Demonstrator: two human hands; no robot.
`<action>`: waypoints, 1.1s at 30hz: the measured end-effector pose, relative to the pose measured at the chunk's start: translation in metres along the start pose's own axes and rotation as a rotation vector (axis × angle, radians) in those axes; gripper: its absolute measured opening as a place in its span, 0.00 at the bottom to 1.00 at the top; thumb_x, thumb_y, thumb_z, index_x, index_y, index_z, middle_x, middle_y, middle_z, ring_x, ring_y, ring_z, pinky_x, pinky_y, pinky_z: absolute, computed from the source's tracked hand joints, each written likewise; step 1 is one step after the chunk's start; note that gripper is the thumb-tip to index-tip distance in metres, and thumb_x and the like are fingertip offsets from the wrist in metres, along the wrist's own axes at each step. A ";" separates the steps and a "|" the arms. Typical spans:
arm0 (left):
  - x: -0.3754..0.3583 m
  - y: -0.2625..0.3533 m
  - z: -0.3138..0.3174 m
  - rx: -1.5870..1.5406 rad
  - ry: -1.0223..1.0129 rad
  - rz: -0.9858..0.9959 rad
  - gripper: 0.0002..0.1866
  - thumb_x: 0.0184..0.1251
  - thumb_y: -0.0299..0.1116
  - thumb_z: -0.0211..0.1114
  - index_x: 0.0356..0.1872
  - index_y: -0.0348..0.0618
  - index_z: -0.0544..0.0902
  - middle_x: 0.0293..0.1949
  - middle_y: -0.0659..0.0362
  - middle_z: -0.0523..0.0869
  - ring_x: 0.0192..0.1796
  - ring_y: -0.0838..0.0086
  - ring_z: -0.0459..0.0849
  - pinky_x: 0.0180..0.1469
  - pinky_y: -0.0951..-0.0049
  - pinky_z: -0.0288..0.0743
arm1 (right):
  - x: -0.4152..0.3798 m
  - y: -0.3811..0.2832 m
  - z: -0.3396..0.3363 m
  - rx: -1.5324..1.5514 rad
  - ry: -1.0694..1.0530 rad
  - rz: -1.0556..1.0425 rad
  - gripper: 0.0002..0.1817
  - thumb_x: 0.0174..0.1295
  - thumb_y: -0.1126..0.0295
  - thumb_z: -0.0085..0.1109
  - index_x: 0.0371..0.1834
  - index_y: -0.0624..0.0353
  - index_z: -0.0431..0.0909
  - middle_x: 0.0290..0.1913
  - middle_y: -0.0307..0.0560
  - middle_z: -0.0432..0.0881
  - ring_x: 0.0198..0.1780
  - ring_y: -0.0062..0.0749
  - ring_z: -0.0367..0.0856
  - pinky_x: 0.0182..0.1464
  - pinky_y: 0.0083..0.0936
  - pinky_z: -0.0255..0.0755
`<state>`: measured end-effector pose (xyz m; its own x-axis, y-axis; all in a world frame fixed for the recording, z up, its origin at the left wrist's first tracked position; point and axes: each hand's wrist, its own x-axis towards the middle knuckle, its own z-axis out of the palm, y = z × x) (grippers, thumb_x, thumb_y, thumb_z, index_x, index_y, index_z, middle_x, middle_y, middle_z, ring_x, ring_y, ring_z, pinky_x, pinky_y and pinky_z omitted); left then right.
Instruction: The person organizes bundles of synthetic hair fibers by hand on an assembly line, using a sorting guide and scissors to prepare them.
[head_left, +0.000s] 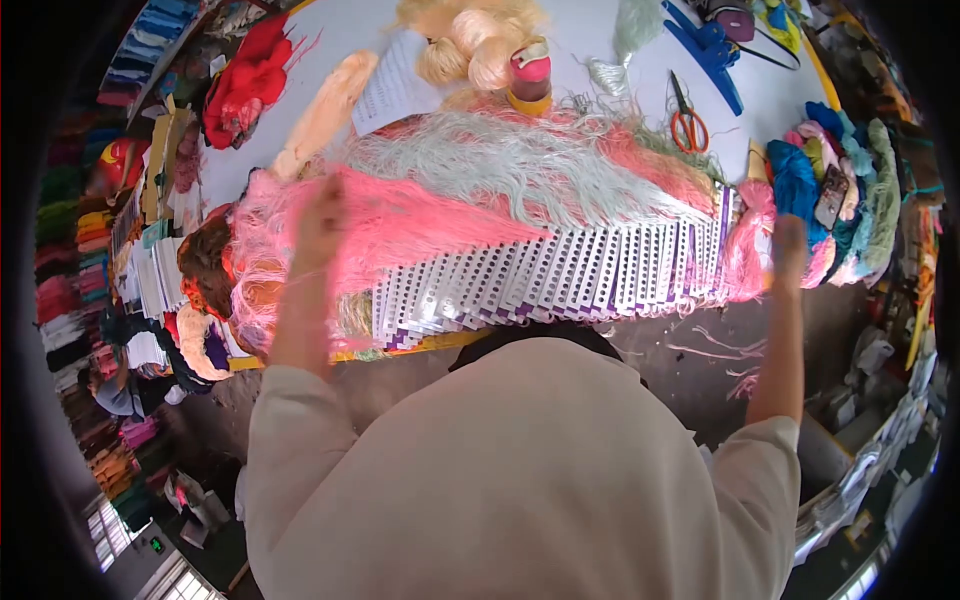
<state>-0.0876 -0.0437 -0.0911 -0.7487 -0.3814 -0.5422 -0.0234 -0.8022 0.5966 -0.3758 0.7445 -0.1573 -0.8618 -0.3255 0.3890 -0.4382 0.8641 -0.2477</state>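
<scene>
Pink threads (410,215) fan out on the table, their right ends at a long row of white punched cards (560,275). My left hand (322,210) is over the left part of the pink threads, smeared by motion, so its fingers cannot be made out. Out to the right, my right hand (789,245) is raised beside a pink bundle (747,240) and a blue skein (790,185); its fingers are blurred too. Pale green threads (520,165) lie behind the pink ones.
Orange-handled scissors (688,125) lie at the back right, near a blue tool (710,50). A printed sheet (395,85), peach yarn balls (485,45) and a thread cone (530,80) are at the back. A red skein (245,90) sits back left.
</scene>
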 end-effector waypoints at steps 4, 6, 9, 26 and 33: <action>0.004 -0.158 0.084 0.516 -0.081 -0.413 0.11 0.70 0.36 0.63 0.45 0.40 0.84 0.33 0.61 0.86 0.19 0.89 0.66 0.17 0.87 0.53 | -0.009 -0.200 0.077 0.575 -0.595 0.278 0.15 0.74 0.59 0.41 0.48 0.54 0.75 0.28 0.60 0.79 0.31 0.51 0.82 0.36 0.43 0.72; 0.016 -0.219 0.100 0.708 -0.121 -0.494 0.13 0.66 0.40 0.66 0.39 0.39 0.85 0.22 0.63 0.79 0.16 0.86 0.65 0.18 0.82 0.62 | -0.021 -0.266 0.097 0.605 -0.709 0.276 0.10 0.72 0.59 0.48 0.46 0.50 0.75 0.32 0.60 0.82 0.33 0.58 0.83 0.37 0.47 0.74; 0.021 -0.278 0.118 0.912 -0.052 -0.540 0.13 0.62 0.39 0.68 0.34 0.37 0.85 0.23 0.60 0.81 0.17 0.82 0.69 0.20 0.78 0.68 | -0.030 -0.310 0.123 0.595 -0.860 0.255 0.09 0.70 0.60 0.52 0.47 0.49 0.76 0.31 0.58 0.83 0.36 0.57 0.83 0.38 0.46 0.75; 0.027 -0.319 0.121 0.855 -0.275 -0.517 0.08 0.68 0.30 0.59 0.27 0.43 0.76 0.10 0.65 0.67 0.09 0.81 0.64 0.11 0.78 0.57 | -0.040 -0.306 0.160 0.789 -0.946 0.293 0.07 0.69 0.66 0.54 0.42 0.55 0.69 0.21 0.44 0.77 0.21 0.29 0.78 0.28 0.31 0.72; 0.037 -0.309 0.095 1.536 -0.375 0.103 0.07 0.65 0.29 0.61 0.36 0.35 0.80 0.27 0.60 0.83 0.20 0.84 0.72 0.21 0.80 0.66 | -0.038 -0.309 0.149 0.783 -1.054 0.406 0.10 0.67 0.62 0.56 0.46 0.51 0.71 0.29 0.53 0.83 0.34 0.51 0.84 0.38 0.42 0.74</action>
<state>-0.1706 0.2339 -0.2397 -0.8983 -0.0857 -0.4309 -0.4098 0.5171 0.7515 -0.2458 0.4324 -0.2278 -0.5929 -0.5425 -0.5951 0.1637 0.6424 -0.7487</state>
